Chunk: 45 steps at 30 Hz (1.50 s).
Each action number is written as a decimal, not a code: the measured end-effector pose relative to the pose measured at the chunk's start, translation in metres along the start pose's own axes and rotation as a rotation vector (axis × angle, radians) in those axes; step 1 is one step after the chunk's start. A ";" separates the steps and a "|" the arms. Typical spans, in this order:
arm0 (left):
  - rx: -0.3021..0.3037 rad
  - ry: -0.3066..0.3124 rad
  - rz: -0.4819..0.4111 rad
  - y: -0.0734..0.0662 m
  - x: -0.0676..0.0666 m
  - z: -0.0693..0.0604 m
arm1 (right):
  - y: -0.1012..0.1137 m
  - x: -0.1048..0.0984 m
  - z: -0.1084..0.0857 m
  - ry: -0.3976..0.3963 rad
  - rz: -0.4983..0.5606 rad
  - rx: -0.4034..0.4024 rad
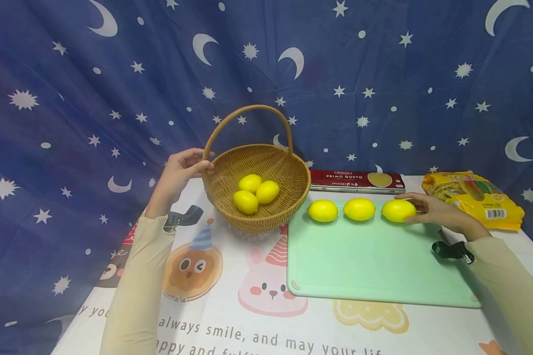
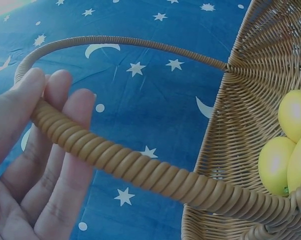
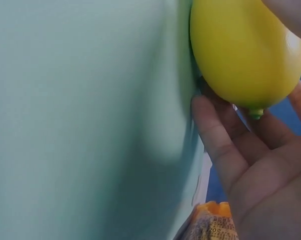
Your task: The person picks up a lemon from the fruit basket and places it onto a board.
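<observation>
My left hand (image 1: 177, 173) grips the handle of a woven wicker basket (image 1: 295, 190) near its left end. In the left wrist view, the thumb and fingers wrap round the ribbed handle (image 2: 120, 162). Three yellow lemons (image 1: 245, 202) lie together inside the basket, which tilts towards me. On the back part of a light green cutting board (image 1: 360, 261), three more lemons form a row: a left one (image 1: 323, 211), a middle one (image 1: 359, 209) and a right one (image 1: 397, 211). My right hand (image 1: 439, 215) holds the right lemon, thumb in front and fingers behind; its green tip shows in the right wrist view.
Behind the board lies a dark red spaghetti pack (image 1: 355, 181). A yellow bag (image 1: 475, 199) stands at the back right, beyond my right hand. The white tablecloth (image 1: 231, 296) carries cartoon prints and lettering, and a blue star-and-moon curtain (image 1: 266, 74) hangs behind.
</observation>
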<state>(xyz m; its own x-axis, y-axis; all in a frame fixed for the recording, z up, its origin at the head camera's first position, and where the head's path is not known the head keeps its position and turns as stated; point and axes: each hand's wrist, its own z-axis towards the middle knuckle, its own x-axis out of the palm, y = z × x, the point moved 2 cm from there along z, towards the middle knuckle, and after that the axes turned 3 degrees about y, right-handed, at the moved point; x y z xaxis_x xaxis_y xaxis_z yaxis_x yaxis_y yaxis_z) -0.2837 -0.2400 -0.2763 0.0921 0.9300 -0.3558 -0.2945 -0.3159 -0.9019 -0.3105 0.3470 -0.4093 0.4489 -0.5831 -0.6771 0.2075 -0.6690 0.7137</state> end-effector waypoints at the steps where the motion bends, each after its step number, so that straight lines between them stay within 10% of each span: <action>1: -0.001 -0.003 0.002 0.000 0.000 0.000 | 0.001 0.000 0.000 0.002 0.000 0.001; 45: 0.017 0.006 0.020 0.001 -0.001 0.000 | -0.001 -0.005 0.011 0.025 0.009 0.001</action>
<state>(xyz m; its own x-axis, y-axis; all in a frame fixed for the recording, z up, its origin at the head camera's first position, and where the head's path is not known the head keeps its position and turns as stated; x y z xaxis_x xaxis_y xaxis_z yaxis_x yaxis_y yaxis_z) -0.2840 -0.2409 -0.2769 0.0911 0.9224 -0.3754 -0.3125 -0.3315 -0.8902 -0.3232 0.3458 -0.4087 0.4721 -0.5774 -0.6661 0.2022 -0.6646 0.7194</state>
